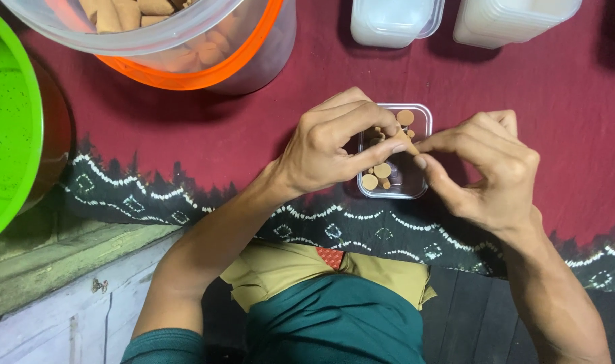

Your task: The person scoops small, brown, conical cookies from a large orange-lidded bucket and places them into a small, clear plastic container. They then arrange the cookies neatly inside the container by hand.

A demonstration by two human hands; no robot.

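Hands pinching a small tan piece over a clear plastic tray.

Head view: the left hand [328, 145] and right hand [482, 168] meet fingertip to fingertip, both pinched on one small tan piece [407, 141] held just above the small clear tray [425, 114], which holds a few round tan discs [369, 180] partly hidden under the fingers. Beyond the left hand stands a clear tub with an orange band [206, 71], filled with tan sticks and cut off at the top. Beyond the right hand sit two stacks of clear lidded containers [395, 23], also cut off. Far off the left hand, a green basin [8, 128] shows only in part. Everything rests on a dark red cloth [186, 135] with a white patterned border.
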